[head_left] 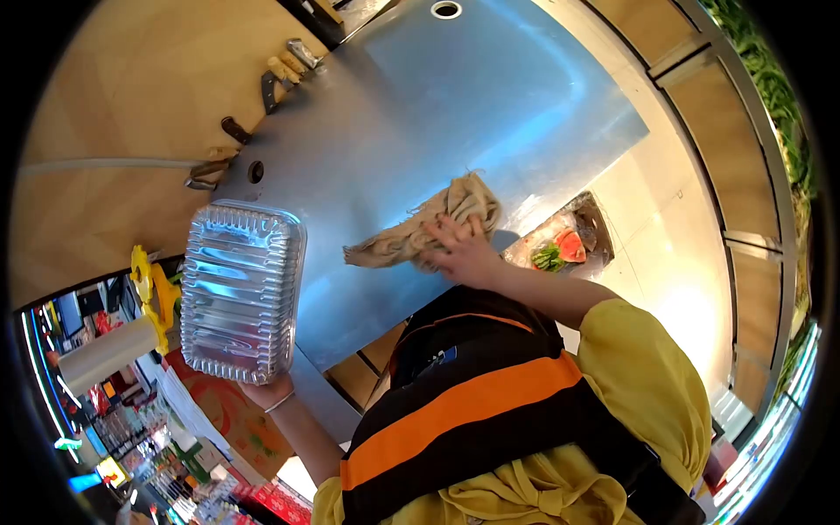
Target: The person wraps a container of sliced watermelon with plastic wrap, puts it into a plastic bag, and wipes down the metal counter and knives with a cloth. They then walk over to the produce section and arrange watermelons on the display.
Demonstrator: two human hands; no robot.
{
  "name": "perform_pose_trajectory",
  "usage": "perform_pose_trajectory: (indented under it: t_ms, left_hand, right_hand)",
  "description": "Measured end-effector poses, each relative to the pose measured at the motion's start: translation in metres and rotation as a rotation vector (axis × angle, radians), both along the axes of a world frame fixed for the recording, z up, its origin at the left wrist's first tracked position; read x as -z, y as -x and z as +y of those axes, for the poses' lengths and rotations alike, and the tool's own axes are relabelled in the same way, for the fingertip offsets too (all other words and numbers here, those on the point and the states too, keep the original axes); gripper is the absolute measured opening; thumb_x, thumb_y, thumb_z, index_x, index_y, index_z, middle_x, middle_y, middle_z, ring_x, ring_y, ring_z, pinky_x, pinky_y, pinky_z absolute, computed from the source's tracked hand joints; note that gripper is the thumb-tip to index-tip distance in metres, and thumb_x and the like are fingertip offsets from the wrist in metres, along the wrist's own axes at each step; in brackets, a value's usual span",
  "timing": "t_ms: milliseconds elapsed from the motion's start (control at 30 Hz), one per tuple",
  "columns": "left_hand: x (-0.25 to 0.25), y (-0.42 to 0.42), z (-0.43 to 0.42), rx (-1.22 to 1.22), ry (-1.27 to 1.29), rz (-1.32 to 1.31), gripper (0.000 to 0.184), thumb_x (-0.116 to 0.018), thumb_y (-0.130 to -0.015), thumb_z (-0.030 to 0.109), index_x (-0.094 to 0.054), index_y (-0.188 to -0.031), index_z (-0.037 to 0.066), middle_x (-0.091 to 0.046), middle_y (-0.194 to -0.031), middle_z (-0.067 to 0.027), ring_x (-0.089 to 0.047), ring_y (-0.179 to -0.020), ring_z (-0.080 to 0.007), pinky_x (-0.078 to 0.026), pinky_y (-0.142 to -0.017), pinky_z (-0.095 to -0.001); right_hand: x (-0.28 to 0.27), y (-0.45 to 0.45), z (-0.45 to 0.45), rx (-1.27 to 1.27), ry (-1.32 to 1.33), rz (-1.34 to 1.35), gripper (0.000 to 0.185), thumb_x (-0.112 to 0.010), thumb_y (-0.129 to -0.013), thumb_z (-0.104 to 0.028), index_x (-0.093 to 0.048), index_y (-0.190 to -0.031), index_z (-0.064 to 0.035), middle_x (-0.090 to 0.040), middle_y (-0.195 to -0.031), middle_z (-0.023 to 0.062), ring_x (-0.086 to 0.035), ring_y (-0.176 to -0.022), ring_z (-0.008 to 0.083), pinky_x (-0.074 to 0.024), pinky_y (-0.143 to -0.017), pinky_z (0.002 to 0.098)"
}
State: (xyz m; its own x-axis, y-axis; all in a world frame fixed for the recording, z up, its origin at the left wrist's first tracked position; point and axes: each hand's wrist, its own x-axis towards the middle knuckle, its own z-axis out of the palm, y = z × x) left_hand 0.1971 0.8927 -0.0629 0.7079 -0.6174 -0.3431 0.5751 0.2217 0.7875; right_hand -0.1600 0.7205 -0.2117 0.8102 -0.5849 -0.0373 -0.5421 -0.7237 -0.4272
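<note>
My left hand (269,392) grips a clear ribbed plastic tray (238,293) by its lower end, tilted up at the left of the steel table; most of its fingers are hidden behind the tray. Fingers bent, my right hand (464,251) presses on a crumpled beige cloth (420,229) that lies on the steel tabletop (394,114). Part of the cloth trails out to the left of that hand.
Knives (278,79) and other handled tools stand along the table's left edge. A bin (604,232) with red and green scraps sits below the near right edge. At the left are a roll of film (109,352) and a yellow holder (156,293).
</note>
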Motion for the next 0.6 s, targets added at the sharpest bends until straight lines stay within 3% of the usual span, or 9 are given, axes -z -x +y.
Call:
perform_pose_trajectory:
  t_ms: [33,100,133,200,233,367,433,533,600]
  left_hand:
    - [-0.004,0.003,0.002,0.023,0.041,-0.033,0.054,-0.04,-0.092,0.041,-0.037,-0.133,0.006,-0.045,-0.132,-0.0126,-0.046,-0.118,-0.0302,-0.039,-0.099,-0.0486]
    - [-0.014,-0.006,0.023,-0.046,0.001,-0.055,0.054,-0.041,-0.092,0.041,-0.038,-0.133,0.006,-0.045,-0.131,-0.0126,-0.046,-0.118,-0.0303,-0.038,-0.099,-0.0487]
    - [-0.019,-0.01,0.034,-0.09,-0.017,-0.056,0.055,-0.041,-0.091,0.042,-0.039,-0.132,0.005,-0.046,-0.131,-0.0125,-0.046,-0.118,-0.0303,-0.038,-0.099,-0.0487]
    - [-0.034,-0.01,0.051,-0.15,-0.024,-0.096,0.054,-0.041,-0.091,0.042,-0.041,-0.13,0.005,-0.048,-0.129,-0.0123,-0.047,-0.117,-0.0302,-0.039,-0.098,-0.0486]
    - [-0.038,-0.013,0.062,-0.203,-0.039,-0.135,0.053,-0.041,-0.091,0.042,-0.041,-0.13,0.005,-0.048,-0.129,-0.0125,-0.047,-0.117,-0.0304,-0.038,-0.098,-0.0487]
    - [-0.042,-0.023,0.106,-0.269,-0.017,-0.219,0.05,-0.041,-0.092,0.038,-0.043,-0.128,0.004,-0.048,-0.128,-0.0133,-0.046,-0.117,-0.0309,-0.037,-0.099,-0.0498]
    - [-0.044,-0.02,0.113,-0.38,-0.034,-0.197,0.048,-0.04,-0.092,0.037,-0.043,-0.127,0.004,-0.049,-0.127,-0.0135,-0.046,-0.117,-0.0311,-0.037,-0.099,-0.0504]
    - [-0.044,-0.024,0.115,-0.511,-0.047,-0.206,0.044,-0.04,-0.092,0.033,-0.046,-0.124,0.004,-0.05,-0.125,-0.0134,-0.048,-0.115,-0.0318,-0.037,-0.099,-0.0522]
    - [-0.035,-0.043,0.126,-0.425,0.077,-0.191,0.045,-0.04,-0.093,0.034,-0.044,-0.126,0.005,-0.048,-0.127,-0.013,-0.046,-0.117,-0.0316,-0.035,-0.1,-0.052]
  right_hand:
    - [-0.017,0.005,-0.021,0.185,0.007,0.12,0.05,-0.06,-0.079,-0.027,-0.047,-0.127,-0.019,-0.028,-0.142,0.0205,-0.029,-0.131,0.0369,-0.0184,-0.102,0.064]
    - [0.039,0.053,-0.063,0.609,-0.101,-0.007,0.047,-0.055,-0.082,-0.022,-0.047,-0.125,-0.0071,-0.037,-0.135,0.0209,-0.036,-0.125,0.0365,-0.0266,-0.099,0.0587]
    - [0.071,0.094,-0.092,0.646,0.373,0.186,0.043,-0.053,-0.082,-0.02,-0.05,-0.123,-0.0082,-0.045,-0.127,0.0188,-0.041,-0.119,0.0361,-0.0309,-0.096,0.0534]
    - [0.082,0.195,-0.15,0.872,0.746,0.209,0.044,-0.055,-0.083,-0.028,-0.05,-0.124,-0.0152,-0.044,-0.129,0.0145,-0.043,-0.116,0.0351,-0.0379,-0.089,0.0523]
    - [0.024,0.195,-0.163,1.298,0.391,0.628,0.048,-0.055,-0.082,-0.034,-0.046,-0.128,-0.0208,-0.04,-0.135,0.0132,-0.04,-0.119,0.0349,-0.0392,-0.088,0.0525]
    - [0.042,0.274,-0.214,1.319,0.305,0.417,0.053,-0.055,-0.08,-0.038,-0.044,-0.128,-0.0192,-0.04,-0.135,0.0139,-0.039,-0.12,0.0343,-0.0424,-0.087,0.0469]
    - [0.075,0.266,-0.237,1.275,0.563,0.46,0.054,-0.056,-0.08,-0.036,-0.044,-0.128,-0.0142,-0.04,-0.134,0.0151,-0.042,-0.118,0.0343,-0.0437,-0.087,0.047]
    - [0.058,0.164,-0.238,1.087,0.416,0.38,0.054,-0.056,-0.079,-0.035,-0.044,-0.126,-0.0097,-0.045,-0.129,0.017,-0.047,-0.113,0.0353,-0.0435,-0.086,0.0489]
    - [0.046,0.079,-0.219,0.915,0.341,0.219,0.051,-0.054,-0.079,-0.033,-0.048,-0.123,-0.0089,-0.052,-0.12,0.018,-0.051,-0.105,0.0385,-0.0434,-0.084,0.0495]
